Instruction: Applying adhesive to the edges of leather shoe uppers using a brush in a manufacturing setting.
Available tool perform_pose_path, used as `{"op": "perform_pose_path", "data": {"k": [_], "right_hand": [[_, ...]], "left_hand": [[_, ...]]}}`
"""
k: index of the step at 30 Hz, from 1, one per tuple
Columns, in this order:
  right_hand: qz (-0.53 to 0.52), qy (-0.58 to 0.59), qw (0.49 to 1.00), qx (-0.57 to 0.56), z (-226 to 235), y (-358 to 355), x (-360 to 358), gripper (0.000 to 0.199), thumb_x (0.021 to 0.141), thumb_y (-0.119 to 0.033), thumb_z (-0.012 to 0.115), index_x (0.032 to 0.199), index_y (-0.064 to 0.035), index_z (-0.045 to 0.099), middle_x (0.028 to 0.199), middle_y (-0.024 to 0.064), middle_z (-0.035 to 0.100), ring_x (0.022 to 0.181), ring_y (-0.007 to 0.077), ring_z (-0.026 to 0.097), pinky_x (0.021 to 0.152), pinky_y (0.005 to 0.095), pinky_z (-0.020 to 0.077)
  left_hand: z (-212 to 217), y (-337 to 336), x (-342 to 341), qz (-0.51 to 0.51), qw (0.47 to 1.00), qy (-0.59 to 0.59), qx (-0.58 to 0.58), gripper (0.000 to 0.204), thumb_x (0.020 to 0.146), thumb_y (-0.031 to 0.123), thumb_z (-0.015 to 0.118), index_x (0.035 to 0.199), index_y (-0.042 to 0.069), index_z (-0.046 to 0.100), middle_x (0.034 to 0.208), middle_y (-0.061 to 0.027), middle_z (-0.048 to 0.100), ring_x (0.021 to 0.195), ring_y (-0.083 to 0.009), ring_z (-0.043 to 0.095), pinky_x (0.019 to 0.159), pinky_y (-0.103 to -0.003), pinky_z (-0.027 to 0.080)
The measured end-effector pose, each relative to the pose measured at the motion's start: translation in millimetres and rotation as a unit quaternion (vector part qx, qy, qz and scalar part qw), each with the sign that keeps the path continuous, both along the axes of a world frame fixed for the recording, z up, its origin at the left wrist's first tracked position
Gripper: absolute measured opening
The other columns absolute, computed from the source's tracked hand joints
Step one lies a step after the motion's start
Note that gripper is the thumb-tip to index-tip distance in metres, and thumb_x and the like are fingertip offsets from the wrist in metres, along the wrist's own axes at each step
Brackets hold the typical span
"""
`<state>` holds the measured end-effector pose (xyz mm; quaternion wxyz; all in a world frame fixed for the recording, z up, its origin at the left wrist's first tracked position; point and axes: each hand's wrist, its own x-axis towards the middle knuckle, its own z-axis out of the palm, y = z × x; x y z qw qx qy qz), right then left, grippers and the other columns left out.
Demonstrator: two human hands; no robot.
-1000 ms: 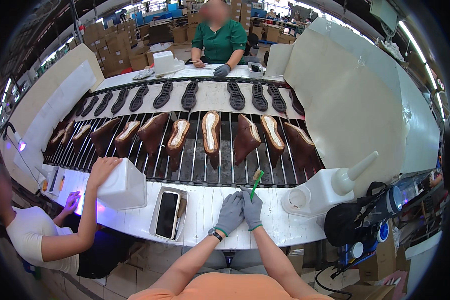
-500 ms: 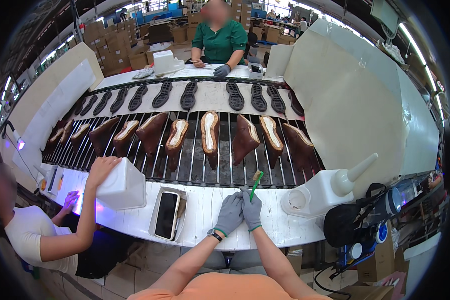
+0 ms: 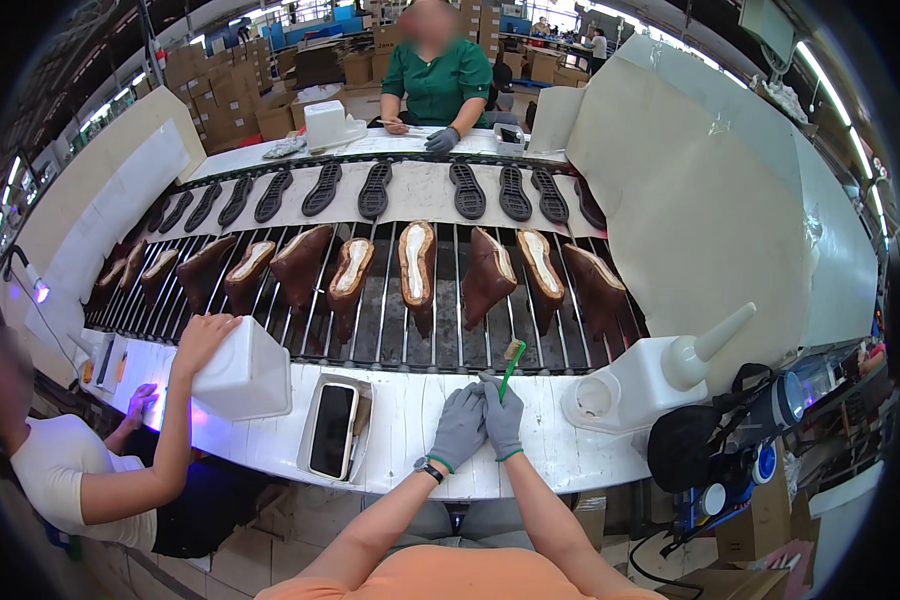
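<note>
My right hand, in a grey glove, is closed around the green handle of a small toothbrush-like brush. Its tan bristles point up and away from me. Beside it, touching it, my left hand lies on the white table edge in a matching glove, fingers stretched out and holding nothing. Just beyond both hands runs a conveyor of metal rods. A row of brown shoe uppers rests there, pale undersides up. Behind them, dark shoe soles lie on a light strip.
A white tray holding a phone sits left of my hands. Right stands a white container with a nozzle and round opening. A co-worker's hand rests on a white box; another co-worker sits across the conveyor.
</note>
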<state>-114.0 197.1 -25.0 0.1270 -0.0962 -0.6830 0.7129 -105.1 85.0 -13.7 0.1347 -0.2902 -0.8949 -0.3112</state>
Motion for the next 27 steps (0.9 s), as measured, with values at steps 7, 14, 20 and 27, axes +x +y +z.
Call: {"op": "perform_pose_path", "data": {"k": [7,14,20,27], "right_hand": [[-0.006,0.007,1.000,0.010,0.6,0.1,0.5,0.025,0.098,-0.013,0.054,0.112,0.0021,0.070,0.094,0.0104,0.073,0.087,0.0148,0.066,0.083,0.0284,0.0505],[-0.001,0.008,1.000,0.003,-0.1,0.7,0.2,0.025,0.098,-0.012,0.055,0.112,0.0022,0.070,0.094,0.0111,0.073,0.088,0.0157,0.067,0.084,0.0289,0.0508],[0.000,0.007,1.000,0.009,-2.2,2.1,-0.2,0.025,0.098,-0.012,0.055,0.112,0.0021,0.069,0.096,0.0113,0.073,0.089,0.0158,0.067,0.084,0.0292,0.0509],[0.004,0.006,1.000,-0.002,-5.4,3.0,-0.3,0.025,0.097,-0.013,0.055,0.113,0.0021,0.069,0.096,0.0107,0.073,0.088,0.0151,0.066,0.083,0.0286,0.0507]], "left_hand": [[-2.3,0.4,-0.5,-0.001,1.000,-0.010,-0.001,0.041,0.081,0.015,0.061,0.119,-0.001,0.060,0.119,-0.0154,0.059,0.124,-0.0316,0.048,0.109,-0.046,0.033],[-3.5,0.4,-0.7,0.003,1.000,-0.009,-0.002,0.041,0.081,0.015,0.061,0.118,-0.001,0.060,0.119,-0.0152,0.060,0.124,-0.0314,0.048,0.109,-0.046,0.033],[-2.7,1.4,-0.7,0.003,1.000,-0.005,-0.009,0.040,0.081,0.015,0.062,0.117,-0.002,0.061,0.119,-0.0153,0.060,0.123,-0.0314,0.049,0.108,-0.046,0.034],[1.0,1.5,-0.5,-0.002,1.000,0.004,0.007,0.039,0.080,0.013,0.061,0.116,-0.002,0.060,0.117,-0.0162,0.060,0.120,-0.0322,0.050,0.106,-0.045,0.036]]}}
